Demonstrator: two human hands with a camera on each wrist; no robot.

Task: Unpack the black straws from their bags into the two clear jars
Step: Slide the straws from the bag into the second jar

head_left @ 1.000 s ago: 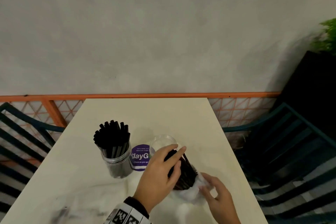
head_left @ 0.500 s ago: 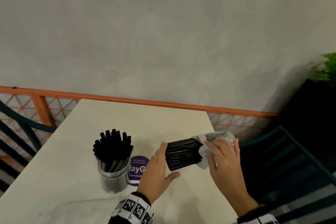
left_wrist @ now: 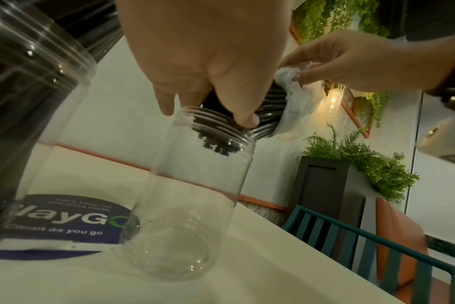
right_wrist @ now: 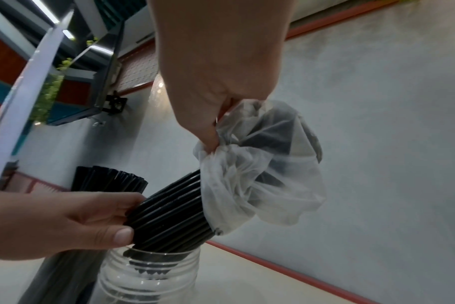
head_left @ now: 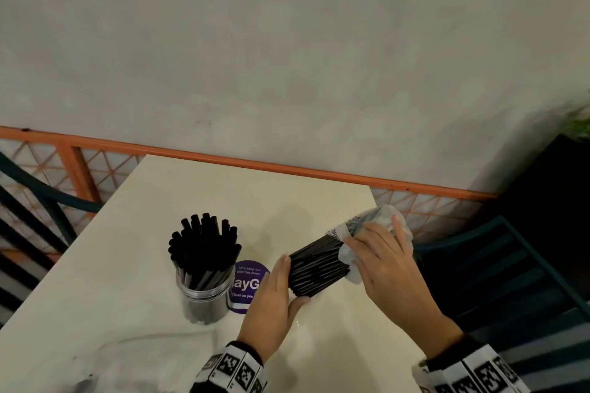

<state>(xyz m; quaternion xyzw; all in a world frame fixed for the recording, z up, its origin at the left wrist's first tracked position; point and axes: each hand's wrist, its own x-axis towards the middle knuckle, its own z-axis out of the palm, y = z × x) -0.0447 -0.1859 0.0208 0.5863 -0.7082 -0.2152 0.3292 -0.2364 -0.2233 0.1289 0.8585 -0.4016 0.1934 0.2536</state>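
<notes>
Tilted over the empty jar, the straw bundle is clasped at its bare end by the left hand; the right hand pinches the bag. Light, stiff, likely slippery straws: grip the bundle round, and peel the limp film.

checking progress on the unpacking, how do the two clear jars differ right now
The left jar is packed with upright black straws and no hand touches it. The right jar is nearly empty: only the tips of a tilted straw bundle have entered its mouth, guided by the left hand, while the right hand grips the bag. Both jars stand upright on the table, lidless.
</notes>
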